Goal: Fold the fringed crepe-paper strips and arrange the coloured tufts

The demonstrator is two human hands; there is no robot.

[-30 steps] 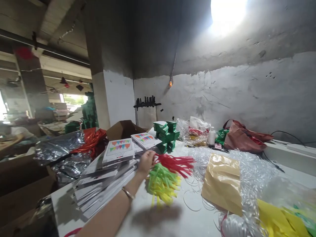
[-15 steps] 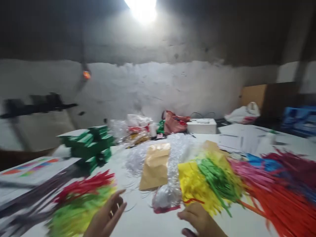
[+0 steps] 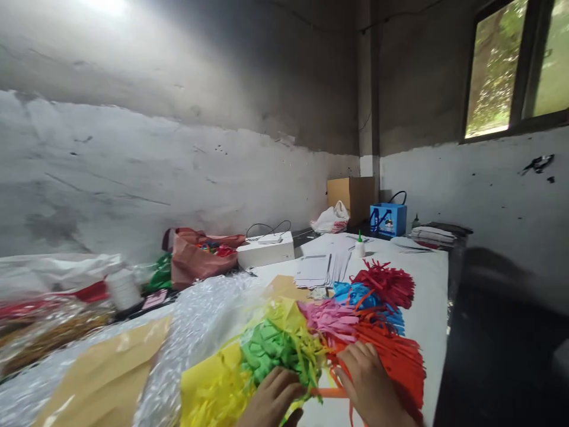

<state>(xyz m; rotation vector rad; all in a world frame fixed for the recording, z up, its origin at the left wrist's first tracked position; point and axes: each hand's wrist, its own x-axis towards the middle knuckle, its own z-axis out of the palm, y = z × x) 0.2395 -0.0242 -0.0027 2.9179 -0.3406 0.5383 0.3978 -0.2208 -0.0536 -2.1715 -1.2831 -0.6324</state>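
Note:
My left hand (image 3: 276, 396) lies over the lower edge of a bunch of green paper strips (image 3: 271, 347), its fingers stretched to the right and the thumb apart. Yellow paper strips (image 3: 217, 385) spread beside it. On the left edge of the orange-red paper strips (image 3: 398, 356) rests my right hand (image 3: 367, 379), fingers slightly bent and apart. A flat orange strip (image 3: 329, 392) spans the gap between both hands. Pink strips (image 3: 331, 317), blue strips (image 3: 360, 296) and dark red strips (image 3: 386, 284) lie just beyond.
A brown paper envelope (image 3: 106, 373) and clear plastic wrap (image 3: 191, 320) lie to the left. Farther back are a reddish bag (image 3: 195, 261), a white box (image 3: 267, 249), printed sheets (image 3: 313, 270) and a glue bottle (image 3: 360, 246). The table's right edge (image 3: 440, 356) runs beyond the strips.
The view has swung to the right, now showing the room corner and window. Both hands have moved right, from bare table onto the green and orange-red strips.

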